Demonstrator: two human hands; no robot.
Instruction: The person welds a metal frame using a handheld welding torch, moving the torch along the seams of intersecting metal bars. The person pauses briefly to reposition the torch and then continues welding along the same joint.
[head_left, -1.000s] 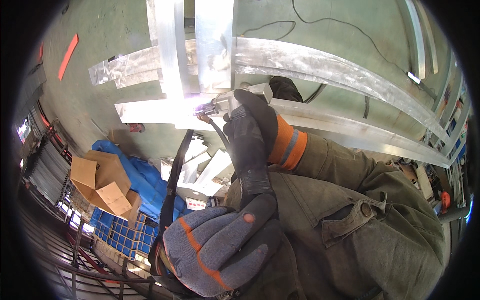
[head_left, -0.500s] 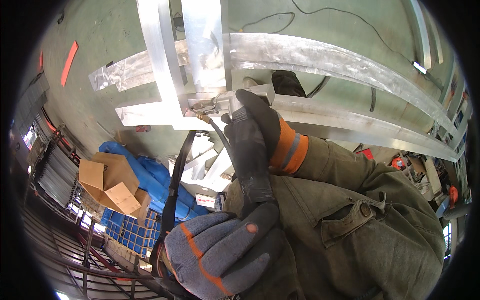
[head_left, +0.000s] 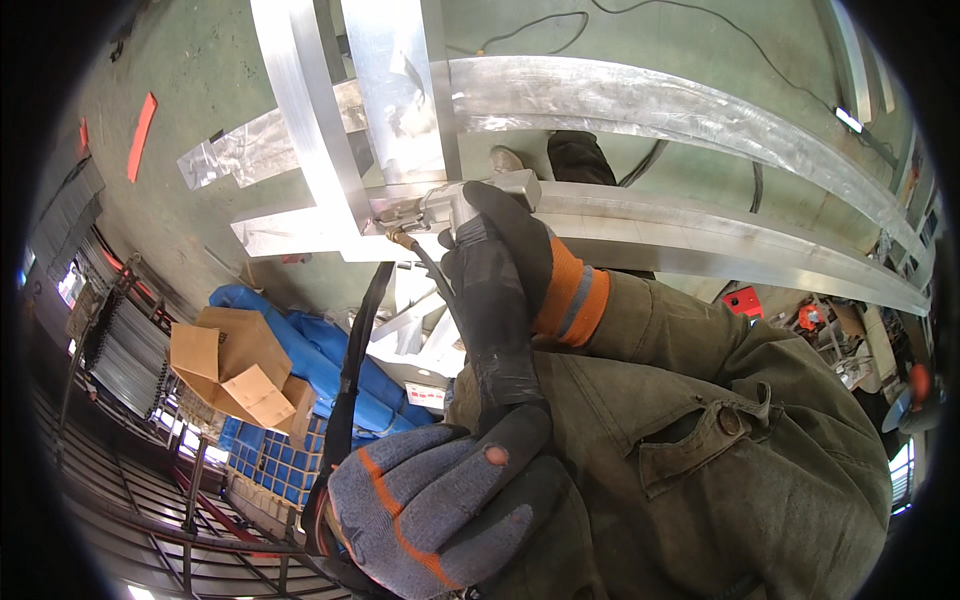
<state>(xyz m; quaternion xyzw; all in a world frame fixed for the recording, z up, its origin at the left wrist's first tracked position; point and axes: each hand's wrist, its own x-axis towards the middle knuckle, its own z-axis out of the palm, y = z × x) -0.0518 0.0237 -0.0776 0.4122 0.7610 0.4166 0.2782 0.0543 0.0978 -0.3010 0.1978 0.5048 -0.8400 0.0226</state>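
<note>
My right hand (head_left: 515, 245), in a black glove with an orange cuff, is closed round the upper part of a long black handheld tool (head_left: 495, 320). That tool ends in a metal head, near a brass hose fitting (head_left: 400, 238). Lower down, my left hand (head_left: 430, 505), in a grey glove with an orange stripe, is wrapped round the tool's black rear end. The tool's head is at the joint where an upright aluminium beam (head_left: 310, 120) crosses a long horizontal beam (head_left: 640, 215). Whether its tip touches the metal I cannot tell. A black hose (head_left: 353, 370) runs beside the left hand.
A second wide beam (head_left: 395, 90) and another long crossing beam (head_left: 600, 95) lie beyond. An open cardboard box (head_left: 235, 365) stands by blue wrapped rolls (head_left: 375, 390) on the left. A dark trouser leg (head_left: 580, 160) shows between the beams. Cables (head_left: 720, 50) trail across the floor.
The whole view has shifted slightly, with the far beams a little higher in the picture. Both hands keep their grip on the tool, which stays at the same joint.
</note>
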